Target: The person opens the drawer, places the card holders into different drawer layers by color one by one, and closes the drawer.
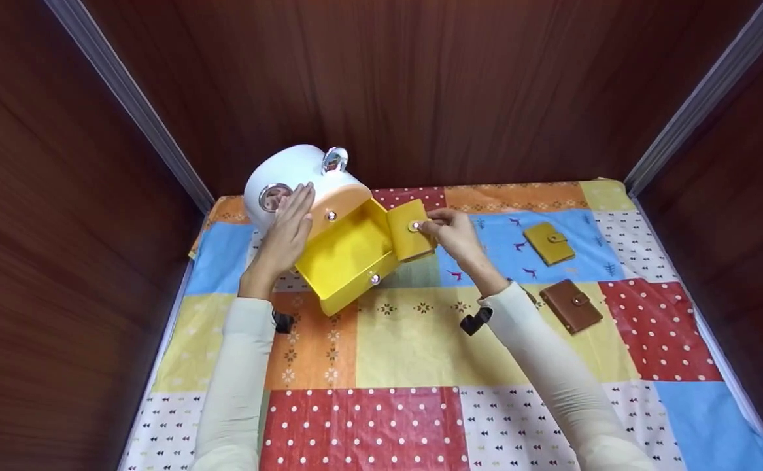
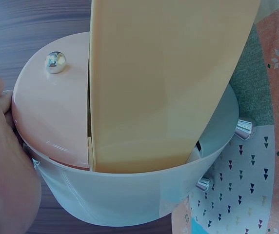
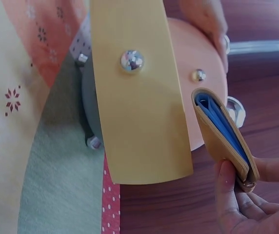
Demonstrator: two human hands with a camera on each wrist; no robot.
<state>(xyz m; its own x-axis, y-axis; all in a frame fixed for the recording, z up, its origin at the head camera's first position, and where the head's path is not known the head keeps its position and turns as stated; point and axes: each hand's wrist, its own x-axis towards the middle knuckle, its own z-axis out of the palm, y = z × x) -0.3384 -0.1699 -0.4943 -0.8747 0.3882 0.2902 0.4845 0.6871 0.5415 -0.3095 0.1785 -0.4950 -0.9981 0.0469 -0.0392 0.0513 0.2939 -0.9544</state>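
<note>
Two pale sleeves [image 1: 558, 373] come nearest my head camera, reaching up over a patchwork cloth [image 1: 407, 347] of dots, stars and arrowheads. From my remote seat I see the right hand [image 1: 458, 241] pinching a yellow wallet [image 1: 409, 235] by its clasp end, thumb and fingers [image 1: 442, 214] closed narrowly on it. The left hand [image 1: 283, 232] rests its nearly straight fingers [image 1: 299, 201] against a white container [image 1: 296, 163], glossy and rounded, with a peach face [image 2: 56, 112].

The wallet sits just beside the end of the pulled-out yellow drawer [image 1: 348, 258]; I cannot tell whether they touch. My right wrist view shows its smooth cover and blue lining. The drawer's curved front carries a shiny round knob [image 3: 131, 61]. A mustard wallet [image 1: 549, 243] and a brown wallet [image 1: 571, 306] lie off to the right.
</note>
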